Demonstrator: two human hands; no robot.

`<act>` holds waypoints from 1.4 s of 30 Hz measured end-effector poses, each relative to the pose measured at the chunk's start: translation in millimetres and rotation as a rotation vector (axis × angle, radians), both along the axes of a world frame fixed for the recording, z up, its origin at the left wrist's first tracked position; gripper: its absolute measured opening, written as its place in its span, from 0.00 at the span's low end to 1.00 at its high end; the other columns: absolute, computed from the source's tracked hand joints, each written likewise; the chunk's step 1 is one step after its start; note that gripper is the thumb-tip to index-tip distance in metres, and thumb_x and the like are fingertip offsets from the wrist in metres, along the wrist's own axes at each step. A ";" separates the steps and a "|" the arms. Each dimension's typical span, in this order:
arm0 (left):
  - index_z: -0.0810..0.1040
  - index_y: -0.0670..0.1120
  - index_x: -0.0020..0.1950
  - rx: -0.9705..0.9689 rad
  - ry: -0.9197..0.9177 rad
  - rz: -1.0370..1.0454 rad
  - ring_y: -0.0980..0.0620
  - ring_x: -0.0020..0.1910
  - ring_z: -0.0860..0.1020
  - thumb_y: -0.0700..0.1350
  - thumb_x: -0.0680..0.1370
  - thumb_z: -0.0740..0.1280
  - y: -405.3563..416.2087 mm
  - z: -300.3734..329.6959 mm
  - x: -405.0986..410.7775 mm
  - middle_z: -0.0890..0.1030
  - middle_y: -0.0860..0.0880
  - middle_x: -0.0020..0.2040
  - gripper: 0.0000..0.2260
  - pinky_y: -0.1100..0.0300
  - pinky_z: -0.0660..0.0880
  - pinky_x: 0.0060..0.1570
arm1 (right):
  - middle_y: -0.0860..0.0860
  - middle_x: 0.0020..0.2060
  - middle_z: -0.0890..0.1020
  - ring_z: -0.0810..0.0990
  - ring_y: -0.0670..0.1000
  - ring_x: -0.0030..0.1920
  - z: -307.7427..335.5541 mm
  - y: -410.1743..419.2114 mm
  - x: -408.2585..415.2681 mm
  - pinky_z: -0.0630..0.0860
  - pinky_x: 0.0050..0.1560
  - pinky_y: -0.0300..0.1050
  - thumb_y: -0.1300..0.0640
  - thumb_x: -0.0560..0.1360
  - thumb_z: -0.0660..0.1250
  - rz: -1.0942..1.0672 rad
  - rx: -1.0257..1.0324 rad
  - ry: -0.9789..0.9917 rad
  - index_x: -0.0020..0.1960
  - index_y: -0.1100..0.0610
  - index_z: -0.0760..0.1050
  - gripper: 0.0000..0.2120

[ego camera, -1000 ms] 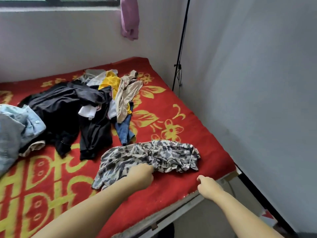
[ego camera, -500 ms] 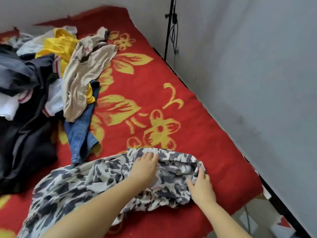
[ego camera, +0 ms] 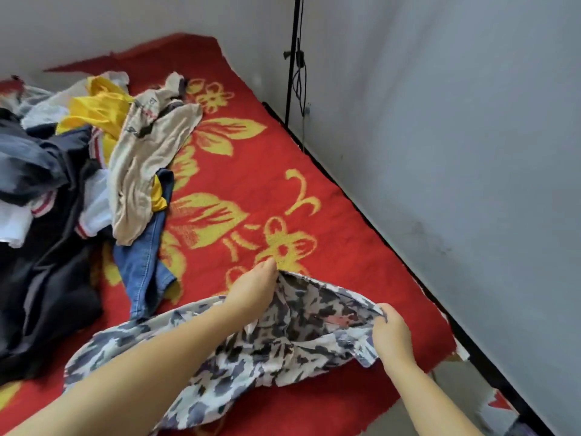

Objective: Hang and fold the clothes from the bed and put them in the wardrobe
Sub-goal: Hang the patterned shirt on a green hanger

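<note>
A grey-and-white patterned garment (ego camera: pixel 283 350) lies at the near edge of the red bed (ego camera: pixel 257 184). My left hand (ego camera: pixel 254 289) grips its far edge and lifts it, with the fingers tucked under the cloth. My right hand (ego camera: pixel 393 333) pinches the garment's right edge, and the fabric is stretched open between the two hands. A pile of clothes sits to the left: a beige garment (ego camera: pixel 147 171), a yellow one (ego camera: pixel 97 111), blue jeans (ego camera: pixel 144 269) and dark clothes (ego camera: pixel 47 278).
A grey wall (ego camera: pixel 471 152) runs along the bed's right side. A black pole with cables (ego camera: pixel 294 58) stands in the corner. The bed's black frame edge (ego camera: pixel 490 366) and a strip of floor show at the lower right.
The view has shifted slightly. My left hand has moved to the garment's far edge and lifted it; my right hand has taken hold of the right edge, spreading the cloth open.
</note>
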State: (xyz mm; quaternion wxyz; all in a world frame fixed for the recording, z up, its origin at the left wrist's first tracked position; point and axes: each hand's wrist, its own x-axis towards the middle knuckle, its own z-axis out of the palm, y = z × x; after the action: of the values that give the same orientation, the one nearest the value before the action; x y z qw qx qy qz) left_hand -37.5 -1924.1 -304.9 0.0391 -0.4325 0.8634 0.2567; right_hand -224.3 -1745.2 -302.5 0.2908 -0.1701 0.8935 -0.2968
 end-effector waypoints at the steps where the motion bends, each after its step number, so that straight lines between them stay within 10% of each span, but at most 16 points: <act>1: 0.63 0.47 0.47 0.007 0.074 0.029 0.50 0.31 0.71 0.43 0.83 0.52 -0.5 20.4 2.0 0.72 0.49 0.36 0.05 0.56 0.65 0.27 | 0.49 0.32 0.77 0.72 0.51 0.31 21.3 -7.8 -2.6 0.67 0.31 0.44 0.68 0.74 0.53 -0.036 -0.056 -0.023 0.41 0.52 0.74 0.16; 7: 0.69 0.52 0.61 -0.183 0.004 -0.197 0.50 0.40 0.78 0.65 0.76 0.61 -18.5 186.0 29.4 0.79 0.52 0.42 0.21 0.58 0.72 0.33 | 0.50 0.37 0.81 0.78 0.52 0.40 195.3 -64.6 -4.9 0.73 0.42 0.45 0.61 0.77 0.59 0.021 -0.388 0.021 0.43 0.54 0.78 0.11; 18: 0.81 0.48 0.57 -0.526 0.517 0.198 0.44 0.52 0.80 0.45 0.80 0.60 -24.2 483.6 143.8 0.83 0.46 0.53 0.12 0.55 0.75 0.51 | 0.44 0.36 0.81 0.78 0.47 0.39 478.7 -71.4 82.4 0.71 0.37 0.38 0.62 0.78 0.62 0.546 -0.581 0.333 0.46 0.53 0.79 0.09; 22: 0.83 0.42 0.53 -0.467 0.679 0.324 0.49 0.43 0.79 0.39 0.79 0.60 9.0 547.9 195.1 0.84 0.46 0.46 0.12 0.64 0.72 0.41 | 0.49 0.40 0.82 0.77 0.50 0.42 539.9 -60.0 124.8 0.66 0.38 0.40 0.56 0.77 0.67 0.700 -0.650 0.504 0.50 0.56 0.80 0.05; 26: 0.81 0.45 0.40 -0.322 0.893 0.510 0.54 0.32 0.78 0.43 0.81 0.61 59.7 585.4 241.6 0.81 0.50 0.34 0.13 0.68 0.72 0.29 | 0.49 0.33 0.81 0.77 0.46 0.34 585.1 -37.3 164.1 0.67 0.31 0.34 0.53 0.76 0.69 0.825 -0.779 0.582 0.46 0.55 0.79 0.05; 33: 0.79 0.35 0.49 -0.062 1.027 0.708 0.45 0.37 0.79 0.39 0.81 0.59 171.2 575.2 311.6 0.79 0.40 0.39 0.11 0.50 0.79 0.44 | 0.42 0.25 0.75 0.71 0.44 0.28 577.1 8.4 224.2 0.66 0.29 0.32 0.57 0.77 0.69 1.042 -0.798 0.555 0.40 0.50 0.77 0.07; 38: 0.79 0.35 0.49 -0.245 0.888 0.805 0.49 0.31 0.72 0.40 0.81 0.59 224.4 560.9 383.7 0.75 0.46 0.32 0.11 0.57 0.70 0.33 | 0.41 0.23 0.76 0.71 0.41 0.23 575.8 23.5 287.8 0.65 0.25 0.30 0.54 0.74 0.71 1.172 -0.864 0.488 0.43 0.51 0.79 0.03; 42: 0.77 0.38 0.46 -0.429 0.648 0.911 0.49 0.34 0.73 0.40 0.81 0.57 262.9 569.5 468.3 0.77 0.45 0.35 0.12 0.57 0.70 0.35 | 0.47 0.40 0.83 0.80 0.47 0.37 583.1 23.5 363.4 0.78 0.41 0.42 0.53 0.75 0.69 1.404 -0.491 0.718 0.48 0.47 0.80 0.03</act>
State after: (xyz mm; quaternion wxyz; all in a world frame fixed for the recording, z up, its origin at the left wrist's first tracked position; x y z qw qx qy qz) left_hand 430.8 -1661.3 264.6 -0.4285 -0.6571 0.5915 0.1863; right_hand 139.1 -1721.8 280.6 0.0598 -0.8322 0.5275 -0.1601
